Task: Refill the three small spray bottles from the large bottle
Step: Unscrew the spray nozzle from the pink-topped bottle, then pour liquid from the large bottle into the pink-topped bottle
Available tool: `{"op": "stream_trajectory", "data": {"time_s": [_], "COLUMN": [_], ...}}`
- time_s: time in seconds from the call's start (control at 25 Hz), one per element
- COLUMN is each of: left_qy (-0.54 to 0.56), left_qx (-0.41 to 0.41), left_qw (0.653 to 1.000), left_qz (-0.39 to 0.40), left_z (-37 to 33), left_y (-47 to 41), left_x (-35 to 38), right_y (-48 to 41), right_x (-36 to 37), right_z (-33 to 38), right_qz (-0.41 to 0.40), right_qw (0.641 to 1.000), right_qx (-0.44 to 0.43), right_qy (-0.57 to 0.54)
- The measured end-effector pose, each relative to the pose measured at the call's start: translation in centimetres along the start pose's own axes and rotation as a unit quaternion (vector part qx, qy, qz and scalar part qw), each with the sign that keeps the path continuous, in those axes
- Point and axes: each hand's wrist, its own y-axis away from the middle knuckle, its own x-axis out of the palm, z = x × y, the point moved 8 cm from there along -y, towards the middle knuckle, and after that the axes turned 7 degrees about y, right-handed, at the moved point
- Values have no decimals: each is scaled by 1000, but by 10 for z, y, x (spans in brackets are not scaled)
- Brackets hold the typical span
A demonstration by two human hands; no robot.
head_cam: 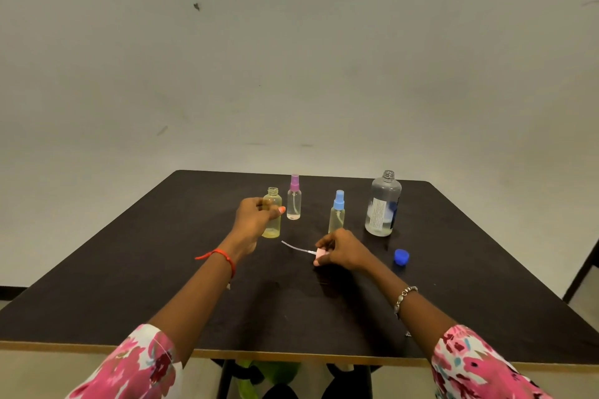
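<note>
Your left hand [254,220] curls its fingers round the small uncapped yellow-tinted plastic bottle [272,231], which stands upright on the dark matte tabletop [146,269]. Your right hand [345,251] pinches the pink plastic spray head [321,253] between thumb and fingertips, low over the table. Just behind the left hand's bottle, on its right, stands the clear plastic spray bottle with a purple cap [294,201], close to your fingertips but apart from them. Directly behind your right knuckles stands the yellow-tinted spray bottle with a light-blue cap [337,214], and to its right the large clear plastic bottle [382,207], uncapped, with a printed label. The blue screw cap [402,257] lies on the table just right of your right hand. Between your two hands, the thin white dip tube [293,246] runs from the spray head leftward toward the base of the gripped bottle, with its tip stopping short of it. The open neck of that bottle rises clear above your fingers, and one orange-nailed fingertip crosses its front at mid-height. Your left palm hides the bottle's left side, and your right fingers cover most of the spray head. You cannot tell whether the head touches the table. Liquid levels are hard to read. A red thread bracelet [223,256] and a beaded bracelet [405,296] mark the left and right wrists. The pink floral sleeves [139,363] are cut off at the lower edge.
</note>
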Motion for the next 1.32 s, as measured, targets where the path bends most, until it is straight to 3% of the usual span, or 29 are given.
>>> {"op": "stream_trajectory", "data": {"time_s": [0.24, 0.36, 0.44, 0.52, 0.64, 0.72, 0.8, 0.92, 1.0, 1.16, 1.32], "left_qy": [-3, -6, -4, -2, -8, -8, -6, -7, -7, -10, -2], "left_qx": [-9, -12, -12, -10, -1, 10, 18, 28, 29, 36, 48], "left_qw": [1000, 1000, 1000, 1000, 1000, 1000, 1000, 999, 999, 999, 999], "left_qz": [2, -1, -1, -1, -1, 4, 12, 15, 16, 25, 12], "left_z": [2, 3, 4, 5, 5, 3, 0, -3, -3, -4, -12], "left_y": [0, -1, -2, -3, -5, -6, -6, -8, -10, -8, -6], "left_x": [2, 3, 3, 3, 6, 9, 12, 15, 15, 18, 16], "right_y": [-1, 5, 19, 35, 42, 30, 8, -26, -34, -22, 3], "right_x": [0, -26, -60, -93, -124, -132, -129, -111, -104, -114, -155], "right_z": [-1, 3, -4, -19, -55, -81, -108, -131, -134, -124, -73], "right_qz": [1, -125, -284, -430, -541, -525, -455, -336, -308, -378, -460], "right_qw": [1000, 989, 946, 877, 807, 809, 839, 868, 871, 849, 845], "right_qx": [-10, -46, -48, -16, 88, 167, 223, 222, 211, 187, 91], "right_qy": [-3, -59, -149, -212, -220, -204, -197, -291, -320, -319, -258]}}
